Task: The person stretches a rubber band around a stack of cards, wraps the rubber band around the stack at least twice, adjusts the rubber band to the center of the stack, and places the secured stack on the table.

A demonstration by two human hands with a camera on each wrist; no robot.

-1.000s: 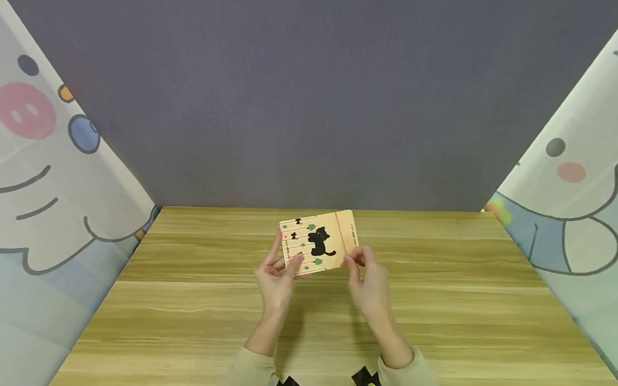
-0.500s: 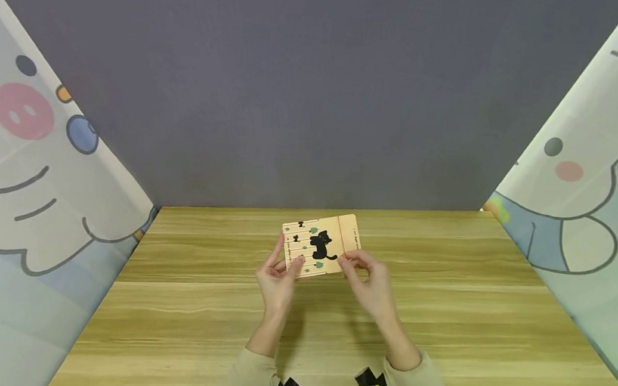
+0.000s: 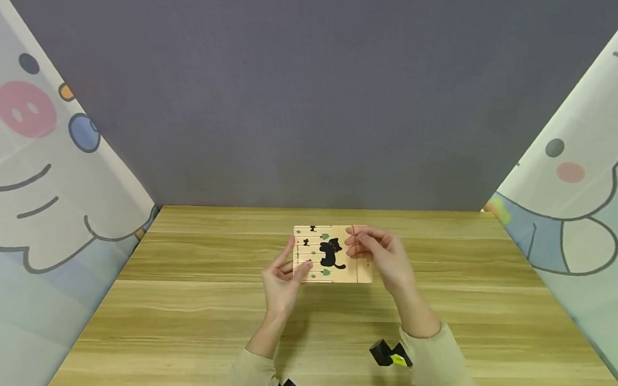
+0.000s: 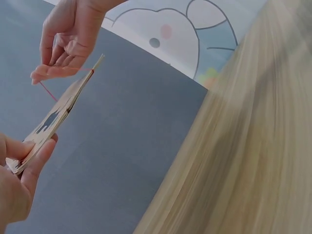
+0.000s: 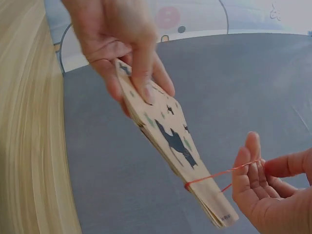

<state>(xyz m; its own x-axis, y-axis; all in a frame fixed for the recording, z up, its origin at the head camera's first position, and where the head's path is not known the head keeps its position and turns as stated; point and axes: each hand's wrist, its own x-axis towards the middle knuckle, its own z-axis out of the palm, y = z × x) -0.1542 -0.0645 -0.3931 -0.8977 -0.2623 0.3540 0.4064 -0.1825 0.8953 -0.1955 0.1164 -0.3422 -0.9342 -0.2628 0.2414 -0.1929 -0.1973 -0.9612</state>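
A small cream notebook [image 3: 313, 244] with a black cat on its cover is raised above the table. My left hand [image 3: 279, 289] grips its left end, thumb on the cover and fingers behind. Near the other end a thin red elastic band [image 5: 219, 174] goes round the notebook. In the right wrist view my right hand [image 5: 270, 190] holds that band by thumb and fingers, stretched away from the cover. From the left wrist view, the band stands off the cover while the notebook [image 4: 56, 112] stays closed.
Beneath the hands lies a wood-grain table [image 3: 198, 317]. A dark grey panel [image 3: 315, 98] rises at its back edge, and printed cartoon curtains [image 3: 580, 236] flank both sides. Black wrist devices [image 3: 382, 352] sit at the sleeves.
My right hand has moved from the notebook's lower right edge up over the cover, drawing the band outward. The notebook has shifted slightly right and levelled out; the left hand's grip stays.
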